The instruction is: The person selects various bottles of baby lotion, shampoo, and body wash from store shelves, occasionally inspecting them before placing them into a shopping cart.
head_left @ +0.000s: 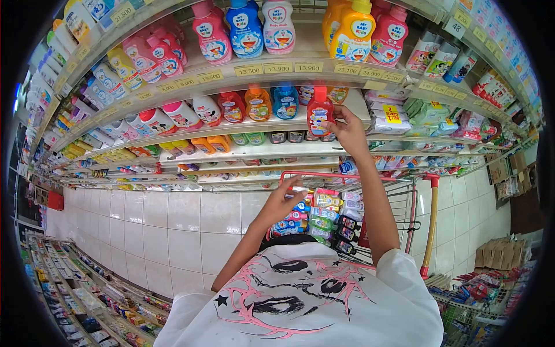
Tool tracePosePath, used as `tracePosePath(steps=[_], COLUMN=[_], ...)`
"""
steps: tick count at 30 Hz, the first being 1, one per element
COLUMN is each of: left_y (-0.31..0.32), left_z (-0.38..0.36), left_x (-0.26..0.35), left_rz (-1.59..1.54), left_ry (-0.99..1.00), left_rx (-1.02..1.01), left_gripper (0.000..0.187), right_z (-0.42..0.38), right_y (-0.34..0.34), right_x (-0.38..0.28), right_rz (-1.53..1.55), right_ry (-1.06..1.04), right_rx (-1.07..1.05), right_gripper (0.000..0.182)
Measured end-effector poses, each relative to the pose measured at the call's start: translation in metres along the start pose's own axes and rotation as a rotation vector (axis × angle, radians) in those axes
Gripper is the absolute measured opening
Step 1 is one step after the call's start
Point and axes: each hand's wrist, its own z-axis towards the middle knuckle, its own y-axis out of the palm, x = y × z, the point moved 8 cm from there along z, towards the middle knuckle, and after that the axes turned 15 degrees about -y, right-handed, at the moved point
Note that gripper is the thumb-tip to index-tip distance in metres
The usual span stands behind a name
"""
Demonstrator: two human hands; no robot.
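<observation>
My right hand (348, 132) is closed on a small red bottle (319, 115) with a red cap, held upright at the front of the middle shelf. Beside it on that shelf stand similar bottles: a blue one (285, 103), an orange one (257, 104) and a red one (232, 107). My left hand (278, 203) hangs over the left side of a shopping cart (414, 202), thumb and fingers apart. A small white item shows between the fingertips, and I see no grip on it. Rows of colourful bottles (322, 218) lie in the cart.
Above is a shelf of larger bottles (245, 30) behind a price-tag rail (277, 68). Packs of wipes (388, 117) sit to the right. The cart's yellow handle (430, 231) is at my right. Another stocked shelf (87, 289) runs behind me, across the tiled floor (173, 211).
</observation>
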Motion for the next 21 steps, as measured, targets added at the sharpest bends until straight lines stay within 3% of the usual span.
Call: tracePosePath(steps=[7, 21], left_y=[-0.012, -0.031], left_z=[-0.03, -0.064], left_x=[-0.07, -0.132], left_rz=[-0.015, -0.057], left_ry=[-0.226, -0.326], left_rx=[0.011, 0.077], left_gripper=[0.05, 0.045], right_z=[0.022, 0.049], right_y=[0.002, 0.005], right_x=[0.021, 0.03], right_rz=[-0.021, -0.003], right_ry=[-0.047, -0.127], right_rx=[-0.02, -0.019], right_gripper=[0.043, 0.041])
